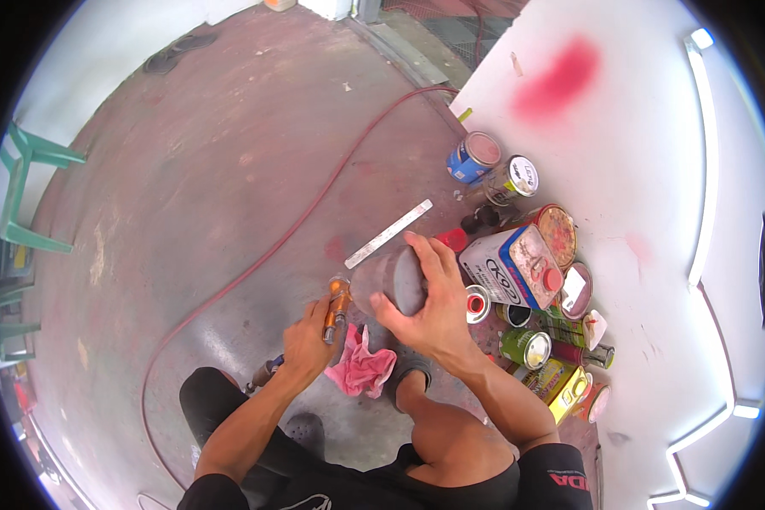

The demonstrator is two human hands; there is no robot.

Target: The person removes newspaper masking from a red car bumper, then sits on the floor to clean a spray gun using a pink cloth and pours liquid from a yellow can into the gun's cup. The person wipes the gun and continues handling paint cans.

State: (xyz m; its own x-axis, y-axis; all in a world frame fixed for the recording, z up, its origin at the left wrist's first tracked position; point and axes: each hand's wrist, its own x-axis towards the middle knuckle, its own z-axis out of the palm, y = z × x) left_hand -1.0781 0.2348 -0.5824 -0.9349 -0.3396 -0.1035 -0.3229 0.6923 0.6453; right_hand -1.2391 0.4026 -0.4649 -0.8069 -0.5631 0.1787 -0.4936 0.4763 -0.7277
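Observation:
My left hand [308,338] is closed around an orange and silver spray gun [338,304], held upright in front of my knees. Beside it, a greyish translucent cup [367,285] is tilted in my right hand [429,302], whose thumb and fingers wrap its rim. The cup's side comes close to the top of the gun; I cannot tell whether they touch. Under my hands a crumpled pink cloth [364,367] lies on the floor, and a pale flat strip [389,235] lies just beyond the cup.
On the right, along the white wall [654,170], several paint cans and a large white and blue tin [506,270] crowd together. A red hose [293,225] curves across the floor [187,195]. Green plastic chairs [25,195] stand far left. Another gun-like tool [266,371] sits near my left knee.

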